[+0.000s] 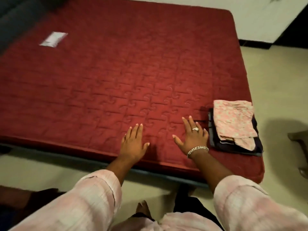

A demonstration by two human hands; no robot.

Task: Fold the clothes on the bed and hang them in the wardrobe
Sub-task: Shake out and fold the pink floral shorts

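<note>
Just flat hands (164, 140) nr folded clothes (234, 125)

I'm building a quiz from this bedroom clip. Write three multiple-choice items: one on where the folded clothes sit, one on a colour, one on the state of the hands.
1. Where is the stack of folded clothes?
A. near right corner of the mattress
B. far left corner
C. on the floor

2. What colour is the top garment?
A. blue
B. pink patterned
C. plain white

3. What are the left hand and right hand doing?
A. gripping a hanger
B. lifting the stack
C. spread flat, holding nothing

Key: 1 A, it lies by the near right edge; 2 B, pink print shows; 3 C, fingers are straight.
</note>
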